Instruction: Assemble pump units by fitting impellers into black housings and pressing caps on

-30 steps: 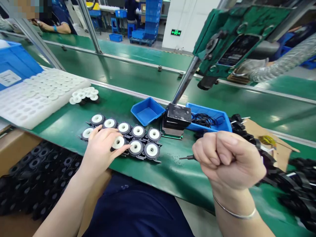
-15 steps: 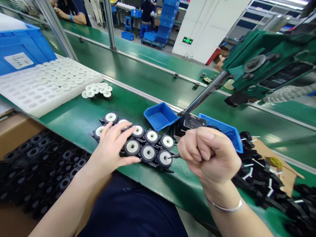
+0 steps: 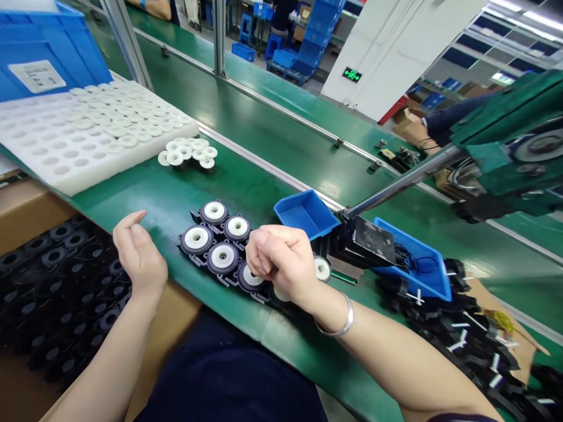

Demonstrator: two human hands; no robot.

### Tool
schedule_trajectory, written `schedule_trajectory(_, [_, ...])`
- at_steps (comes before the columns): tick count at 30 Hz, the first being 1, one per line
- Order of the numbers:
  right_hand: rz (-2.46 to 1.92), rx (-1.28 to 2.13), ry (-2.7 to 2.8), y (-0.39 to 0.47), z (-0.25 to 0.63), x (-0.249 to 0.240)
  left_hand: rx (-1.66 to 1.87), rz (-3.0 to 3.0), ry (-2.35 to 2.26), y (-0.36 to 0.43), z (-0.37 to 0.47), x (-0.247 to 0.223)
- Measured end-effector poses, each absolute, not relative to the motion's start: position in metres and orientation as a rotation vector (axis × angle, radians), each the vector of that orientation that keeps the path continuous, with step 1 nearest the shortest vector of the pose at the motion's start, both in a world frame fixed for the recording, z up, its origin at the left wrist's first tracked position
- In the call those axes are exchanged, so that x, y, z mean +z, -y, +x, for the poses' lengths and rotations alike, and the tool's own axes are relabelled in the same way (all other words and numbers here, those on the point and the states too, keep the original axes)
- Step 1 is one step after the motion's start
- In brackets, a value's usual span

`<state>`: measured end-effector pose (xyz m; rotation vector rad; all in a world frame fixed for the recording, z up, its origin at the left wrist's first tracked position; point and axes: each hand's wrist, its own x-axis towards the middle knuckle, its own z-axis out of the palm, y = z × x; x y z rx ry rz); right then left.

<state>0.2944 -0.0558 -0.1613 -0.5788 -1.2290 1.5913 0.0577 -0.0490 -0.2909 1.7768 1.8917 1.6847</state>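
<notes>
Two rows of black round parts with white ring centres (image 3: 222, 258) lie side by side on the green bench. My right hand (image 3: 284, 258) is closed in a fist over the right half of these rows and hides some of the parts. The thin dark pointed tool seen in it earlier is now hidden behind the fist. Left of the rows, my left hand (image 3: 139, 255) is raised off the bench, holding nothing, its index finger stretched out and the other fingers loosely bent.
White rings (image 3: 188, 152) lie loose beside a white foam tray (image 3: 70, 176). A blue bin (image 3: 308, 214), a black box (image 3: 367, 240) and a green machine arm (image 3: 519, 140) stand right. Black parts fill a carton (image 3: 26, 205) at lower left. Another person's arm (image 3: 422, 132) shows beyond.
My left hand has left the black parts and moved left. My right fist has moved left from beside the rows to over them. The view has shifted slightly.
</notes>
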Motion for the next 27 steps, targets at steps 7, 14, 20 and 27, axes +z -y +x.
schedule_trajectory(7, [-0.679,1.693,1.560,0.054,0.299,-0.174,1.869,1.701,-2.031,0.047,0.073,-0.275])
schedule_trajectory(14, [-0.577,1.653,1.373,0.057,0.302,-0.139,1.827,1.744,-2.008,0.046,0.072,-0.277])
schedule_trajectory(20, [-0.614,1.548,1.283,0.071,0.330,-0.100,1.821,1.739,-2.035,0.045,0.072,-0.278])
schedule_trajectory(27, [-0.694,1.569,1.204,0.086,0.346,-0.141,1.854,1.737,-2.050,0.044,0.075,-0.278])
